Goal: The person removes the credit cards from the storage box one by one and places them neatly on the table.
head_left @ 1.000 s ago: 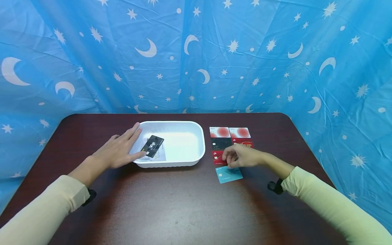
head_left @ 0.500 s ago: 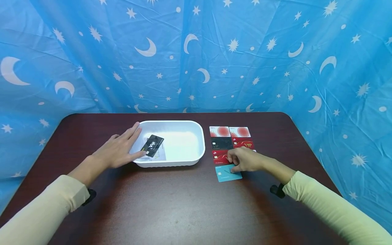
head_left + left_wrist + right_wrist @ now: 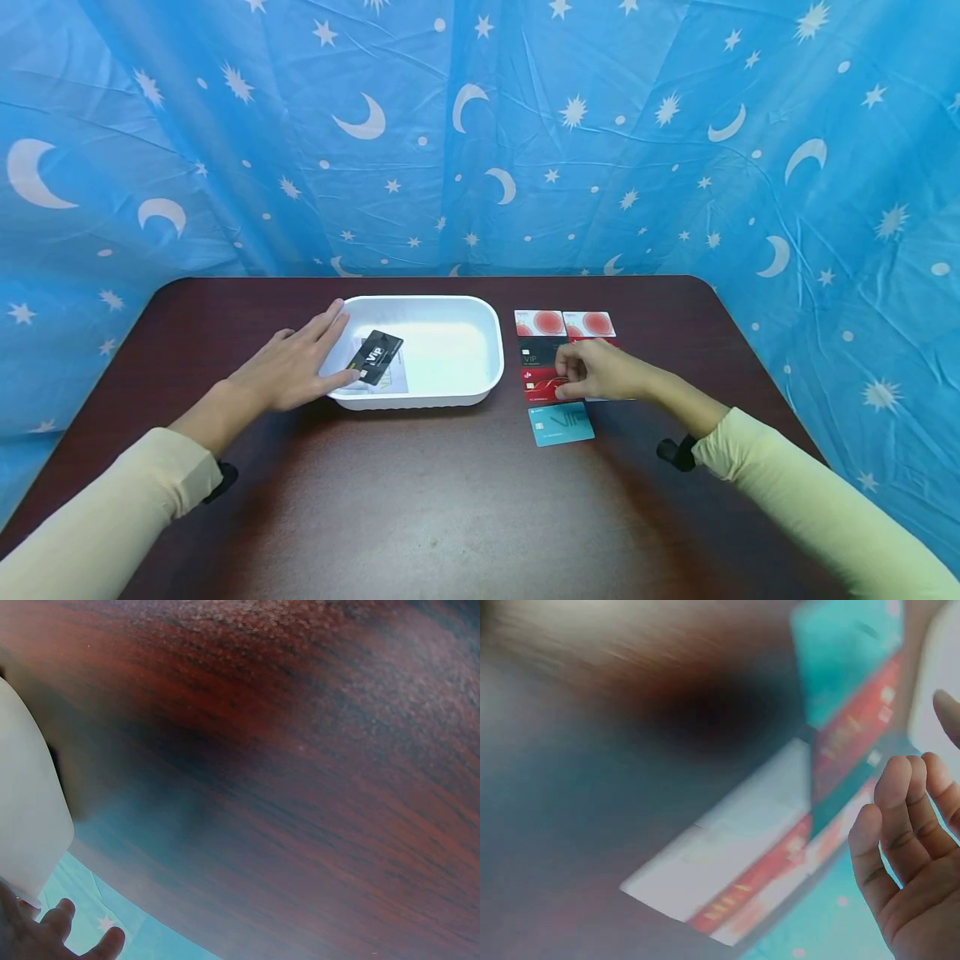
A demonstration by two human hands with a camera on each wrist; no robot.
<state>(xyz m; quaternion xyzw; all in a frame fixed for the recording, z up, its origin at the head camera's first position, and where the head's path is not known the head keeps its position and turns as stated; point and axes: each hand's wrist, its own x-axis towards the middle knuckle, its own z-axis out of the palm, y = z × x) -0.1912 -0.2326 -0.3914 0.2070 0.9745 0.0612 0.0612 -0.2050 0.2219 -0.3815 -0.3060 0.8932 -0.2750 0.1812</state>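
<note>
My left hand point(image 3: 288, 367) rests with straight, spread fingers on the left rim of a white plastic tray point(image 3: 491, 379). A black VIP card point(image 3: 377, 358) lies tilted in that tray, over a pale card point(image 3: 397, 379). My right hand point(image 3: 603, 371) hovers over the laid-out cards, its fingers loosely bent and holding nothing. Just in front of it lies a teal VIP card point(image 3: 561, 427), slightly askew below a red card point(image 3: 536, 387). In the right wrist view, a white card point(image 3: 735, 825) lies beside a red VIP card point(image 3: 727, 904), blurred; my hand mostly hides both in the head view.
Above the red card sits a dark VIP card point(image 3: 538, 352). Two white cards with red circles, one on the left point(image 3: 540, 322) and one on the right point(image 3: 588, 324), top the two columns. The dark wooden table point(image 3: 420, 508) ends at a blue curtain point(image 3: 480, 150).
My right hand has come off the teal card and moved away from me, over the red cards. The teal card has shifted slightly toward the red one. My left hand stays put.
</note>
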